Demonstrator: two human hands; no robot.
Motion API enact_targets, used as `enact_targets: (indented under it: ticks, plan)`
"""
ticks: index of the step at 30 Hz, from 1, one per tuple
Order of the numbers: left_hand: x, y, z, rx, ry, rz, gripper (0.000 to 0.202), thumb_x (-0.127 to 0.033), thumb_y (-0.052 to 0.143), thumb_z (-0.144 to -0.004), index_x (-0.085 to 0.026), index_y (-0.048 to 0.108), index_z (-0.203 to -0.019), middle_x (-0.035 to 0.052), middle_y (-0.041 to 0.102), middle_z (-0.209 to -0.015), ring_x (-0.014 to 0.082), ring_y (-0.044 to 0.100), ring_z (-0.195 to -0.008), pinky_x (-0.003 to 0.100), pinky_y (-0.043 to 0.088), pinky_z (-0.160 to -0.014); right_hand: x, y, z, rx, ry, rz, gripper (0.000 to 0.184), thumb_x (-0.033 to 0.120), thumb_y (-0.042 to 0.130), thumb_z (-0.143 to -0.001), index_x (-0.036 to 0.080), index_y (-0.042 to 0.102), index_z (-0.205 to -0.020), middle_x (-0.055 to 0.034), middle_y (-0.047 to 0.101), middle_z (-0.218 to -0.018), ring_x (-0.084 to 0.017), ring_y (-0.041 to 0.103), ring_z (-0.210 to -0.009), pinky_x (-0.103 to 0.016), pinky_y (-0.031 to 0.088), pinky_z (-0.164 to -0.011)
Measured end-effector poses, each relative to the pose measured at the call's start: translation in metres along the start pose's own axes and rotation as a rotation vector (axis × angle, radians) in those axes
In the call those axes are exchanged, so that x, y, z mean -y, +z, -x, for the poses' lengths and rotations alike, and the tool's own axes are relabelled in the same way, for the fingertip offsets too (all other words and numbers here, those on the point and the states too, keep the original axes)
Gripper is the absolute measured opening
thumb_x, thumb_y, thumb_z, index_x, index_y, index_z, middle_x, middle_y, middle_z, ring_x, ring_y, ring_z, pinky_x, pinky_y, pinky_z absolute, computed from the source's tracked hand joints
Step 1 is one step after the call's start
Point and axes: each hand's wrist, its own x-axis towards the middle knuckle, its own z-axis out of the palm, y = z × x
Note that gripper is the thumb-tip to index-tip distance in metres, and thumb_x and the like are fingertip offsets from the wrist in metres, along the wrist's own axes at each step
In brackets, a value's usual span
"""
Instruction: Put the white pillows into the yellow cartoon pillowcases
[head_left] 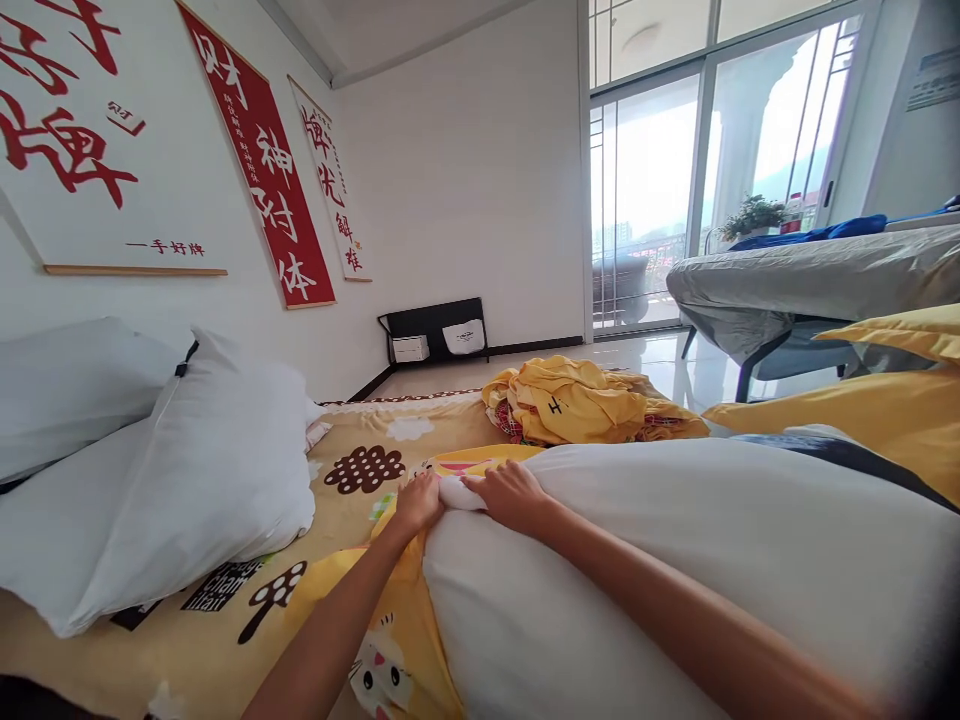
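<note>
A large white pillow [675, 520] fills the lower right, with yellow cartoon-cat fabric [409, 620], apparently a pillowcase, along its left side and under its far end. My left hand [420, 502] is closed at the pillow's far left end, on the edge of the yellow fabric; its fingertips are partly hidden. Close to its right, my right hand [514, 495] grips a bunched fold of the white pillow. A short stretch of white shows between the two hands. Both forearms reach forward, the right one lying across the pillow.
Other white pillows [217, 470] lie at left on the patterned bedsheet [330, 520]. A crumpled yellow cloth heap [574, 400] rests at the bed's far edge. At right stand a covered table [817, 290] and a chair [795, 350]. A black rack [435, 330] stands by the wall.
</note>
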Motion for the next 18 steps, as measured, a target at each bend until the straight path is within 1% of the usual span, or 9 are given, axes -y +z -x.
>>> enact_targets:
  ticks: [2, 5, 7, 9, 12, 15, 18]
  plan:
    - [-0.003, 0.0, 0.006, -0.082, 0.007, -0.027, 0.036, -0.018, 0.037, -0.086, -0.016, 0.054, -0.117, 0.0153, 0.066, -0.113, 0.0253, 0.06, -0.107, 0.04, 0.041, -0.09, 0.005, 0.0, 0.002, 0.008, -0.023, 0.035, 0.037, 0.019, 0.041, -0.092, 0.024, 0.058, -0.124, -0.0128, 0.071, -0.09, -0.025, 0.068, -0.084, -0.033, 0.043, -0.07]
    - [-0.006, -0.003, 0.009, -0.185, 0.008, -0.078, 0.036, -0.017, 0.029, -0.09, -0.014, 0.055, -0.115, 0.0182, 0.065, -0.112, 0.027, 0.059, -0.106, 0.043, 0.036, -0.093, 0.012, -0.003, 0.006, 0.025, -0.047, 0.06, 0.035, 0.017, 0.038, -0.093, 0.021, 0.06, -0.119, -0.0138, 0.071, -0.091, -0.023, 0.068, -0.084, -0.032, 0.043, -0.068]
    - [-0.006, -0.007, 0.008, -0.216, -0.012, -0.109, 0.036, -0.015, 0.028, -0.091, -0.011, 0.056, -0.113, 0.0199, 0.066, -0.108, 0.0289, 0.061, -0.101, 0.046, 0.036, -0.092, 0.017, -0.007, 0.01, 0.039, -0.054, 0.063, 0.032, 0.016, 0.038, -0.093, 0.019, 0.063, -0.112, -0.0144, 0.071, -0.092, -0.022, 0.068, -0.084, -0.031, 0.043, -0.067]
    - [-0.007, -0.014, 0.006, -0.223, -0.026, -0.133, 0.034, -0.015, 0.03, -0.089, -0.01, 0.057, -0.11, 0.0202, 0.067, -0.102, 0.0303, 0.064, -0.095, 0.047, 0.038, -0.089, 0.022, -0.01, 0.013, 0.049, -0.053, 0.057, 0.031, 0.016, 0.038, -0.093, 0.018, 0.064, -0.109, -0.0148, 0.071, -0.092, -0.022, 0.068, -0.085, -0.031, 0.043, -0.067]
    - [-0.012, -0.031, 0.007, -0.223, 0.017, -0.156, 0.031, -0.014, 0.037, -0.086, -0.012, 0.058, -0.11, 0.018, 0.069, -0.096, 0.0295, 0.065, -0.092, 0.041, 0.042, -0.083, 0.03, -0.011, 0.012, 0.031, -0.021, 0.021, 0.032, 0.017, 0.036, -0.094, 0.016, 0.064, -0.109, -0.0152, 0.071, -0.095, -0.022, 0.067, -0.088, -0.033, 0.044, -0.068]
    - [-0.022, -0.055, 0.015, -0.238, 0.092, -0.173, 0.032, -0.011, 0.041, -0.084, -0.015, 0.057, -0.111, 0.0149, 0.068, -0.094, 0.0271, 0.066, -0.092, 0.035, 0.044, -0.078, 0.033, -0.006, 0.003, 0.024, 0.04, -0.013, 0.031, 0.014, 0.037, -0.093, 0.014, 0.065, -0.106, -0.0151, 0.071, -0.094, -0.022, 0.067, -0.087, -0.033, 0.044, -0.068]
    - [-0.037, -0.074, 0.031, -0.286, 0.135, -0.18, 0.031, -0.015, 0.039, -0.086, -0.015, 0.056, -0.112, 0.0143, 0.068, -0.095, 0.0277, 0.065, -0.091, 0.035, 0.044, -0.075, 0.03, 0.002, -0.009, 0.022, 0.117, -0.036, 0.031, 0.009, 0.04, -0.09, 0.011, 0.067, -0.104, -0.0172, 0.071, -0.09, -0.023, 0.067, -0.085, -0.033, 0.045, -0.067]
